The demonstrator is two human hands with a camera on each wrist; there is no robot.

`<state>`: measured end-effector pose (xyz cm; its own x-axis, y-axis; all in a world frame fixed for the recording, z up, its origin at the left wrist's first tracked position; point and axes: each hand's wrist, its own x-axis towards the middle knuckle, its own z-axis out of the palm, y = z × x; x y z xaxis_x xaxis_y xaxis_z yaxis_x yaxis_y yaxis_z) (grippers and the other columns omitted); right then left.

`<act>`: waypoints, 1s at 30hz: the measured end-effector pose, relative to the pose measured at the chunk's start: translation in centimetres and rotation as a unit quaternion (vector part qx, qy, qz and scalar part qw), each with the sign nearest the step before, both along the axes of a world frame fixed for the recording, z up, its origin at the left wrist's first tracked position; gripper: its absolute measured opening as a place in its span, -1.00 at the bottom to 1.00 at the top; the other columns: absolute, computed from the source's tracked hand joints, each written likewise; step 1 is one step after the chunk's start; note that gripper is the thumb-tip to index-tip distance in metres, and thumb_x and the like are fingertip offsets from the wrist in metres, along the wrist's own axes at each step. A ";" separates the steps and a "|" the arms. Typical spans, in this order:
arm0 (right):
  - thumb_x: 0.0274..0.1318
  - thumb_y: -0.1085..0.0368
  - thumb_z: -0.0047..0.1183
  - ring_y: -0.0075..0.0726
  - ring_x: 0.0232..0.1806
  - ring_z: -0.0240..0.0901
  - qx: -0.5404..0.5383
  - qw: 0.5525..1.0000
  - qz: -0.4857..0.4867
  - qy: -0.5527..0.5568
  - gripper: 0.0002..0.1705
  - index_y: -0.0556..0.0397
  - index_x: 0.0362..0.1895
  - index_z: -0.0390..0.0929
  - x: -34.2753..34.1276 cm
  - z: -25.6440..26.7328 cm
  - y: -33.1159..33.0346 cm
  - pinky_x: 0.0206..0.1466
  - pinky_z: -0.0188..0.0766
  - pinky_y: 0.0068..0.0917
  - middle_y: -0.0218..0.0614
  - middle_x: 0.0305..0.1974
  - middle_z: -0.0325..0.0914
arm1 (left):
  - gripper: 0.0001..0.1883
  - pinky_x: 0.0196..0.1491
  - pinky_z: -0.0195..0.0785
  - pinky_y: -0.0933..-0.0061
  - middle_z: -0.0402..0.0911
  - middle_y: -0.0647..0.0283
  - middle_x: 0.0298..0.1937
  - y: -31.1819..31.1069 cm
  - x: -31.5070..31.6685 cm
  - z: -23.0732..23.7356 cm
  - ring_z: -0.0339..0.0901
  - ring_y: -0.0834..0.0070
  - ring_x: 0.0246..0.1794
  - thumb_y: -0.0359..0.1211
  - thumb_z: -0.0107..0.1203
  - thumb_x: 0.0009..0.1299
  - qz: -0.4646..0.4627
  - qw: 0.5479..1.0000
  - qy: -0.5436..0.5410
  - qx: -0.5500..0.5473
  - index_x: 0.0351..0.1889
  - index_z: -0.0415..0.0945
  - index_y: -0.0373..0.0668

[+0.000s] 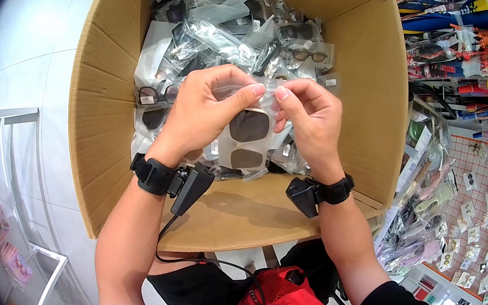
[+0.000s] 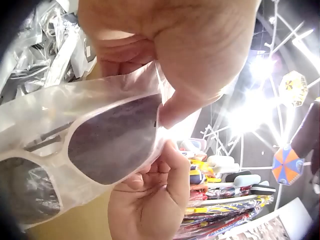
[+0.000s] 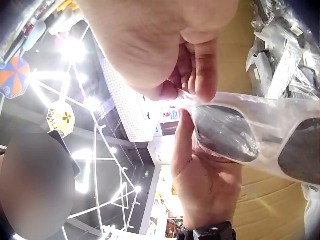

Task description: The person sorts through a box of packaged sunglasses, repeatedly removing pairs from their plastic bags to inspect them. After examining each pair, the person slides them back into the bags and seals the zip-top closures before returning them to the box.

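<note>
Head view: bagged sunglasses [image 1: 249, 141] over carton [image 1: 103, 111]; floor [image 1: 32, 42] pale, probably tiled.

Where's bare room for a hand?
Free: pale grey tiled floor between brown cardboard box and white metal rack; the box's near panel, below the heaped plastic-bagged sunglasses. Crowded: that heap, and the colourful plastic-wrapped goods right of the box.
</note>
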<state>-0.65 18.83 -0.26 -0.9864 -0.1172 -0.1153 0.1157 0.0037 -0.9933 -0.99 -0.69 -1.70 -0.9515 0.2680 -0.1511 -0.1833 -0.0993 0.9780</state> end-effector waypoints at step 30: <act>0.32 0.32 0.17 -0.70 -0.43 0.45 -0.020 0.997 0.072 -0.020 -0.85 0.17 -0.20 0.59 0.2 0.2 0.7 -0.46 0.45 -0.67 -0.47 -0.37 0.55 | -0.81 -0.15 0.39 0.59 0.67 0.36 -0.33 0.8 0.0 1.0 0.53 0.69 -0.27 -0.31 0.33 0.35 0.036 0.998 0.043 -0.025 -0.30 0.63 -0.25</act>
<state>-0.50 19.50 -0.07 -0.9535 -0.2635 -0.1465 0.1562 -0.0159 -0.9876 -1.01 0.14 -0.68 -0.9780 0.1934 -0.0787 -0.0919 -0.0601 0.9940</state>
